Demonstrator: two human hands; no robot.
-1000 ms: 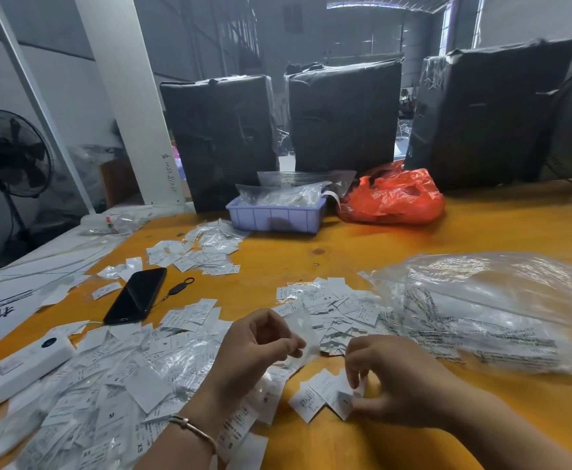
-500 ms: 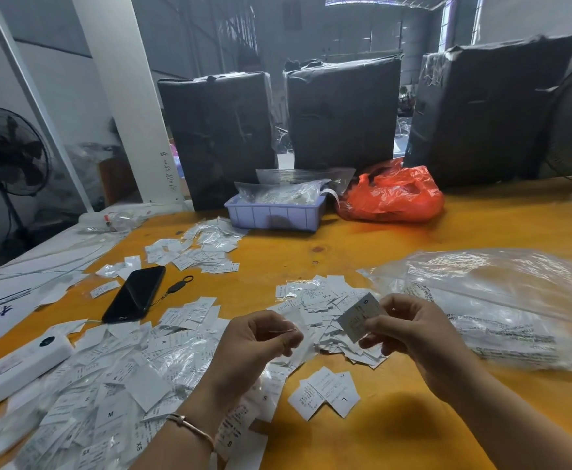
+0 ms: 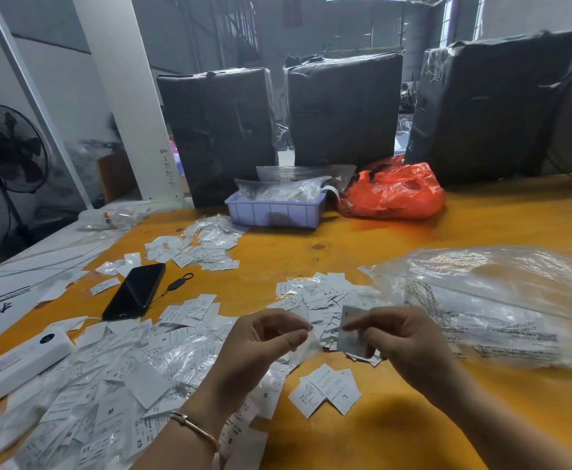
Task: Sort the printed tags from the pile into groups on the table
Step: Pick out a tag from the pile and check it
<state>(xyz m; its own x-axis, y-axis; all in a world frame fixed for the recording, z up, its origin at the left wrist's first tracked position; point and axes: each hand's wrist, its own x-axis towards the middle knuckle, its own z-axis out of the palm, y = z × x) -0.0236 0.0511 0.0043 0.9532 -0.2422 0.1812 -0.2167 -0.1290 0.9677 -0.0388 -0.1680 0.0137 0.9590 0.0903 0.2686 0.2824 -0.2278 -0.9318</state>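
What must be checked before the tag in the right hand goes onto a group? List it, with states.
1. Right hand pinches a tag: ok.
2. Size letter on that tag readable: cannot tell, blurred.
3. Left hand free to help: not ok, its fingers pinch a clear sleeve.
4. L group near the hands, uncovered: ok.
5. Middle group reachable: ok, just beyond the hands.
6. Bare table left for a new group: ok.
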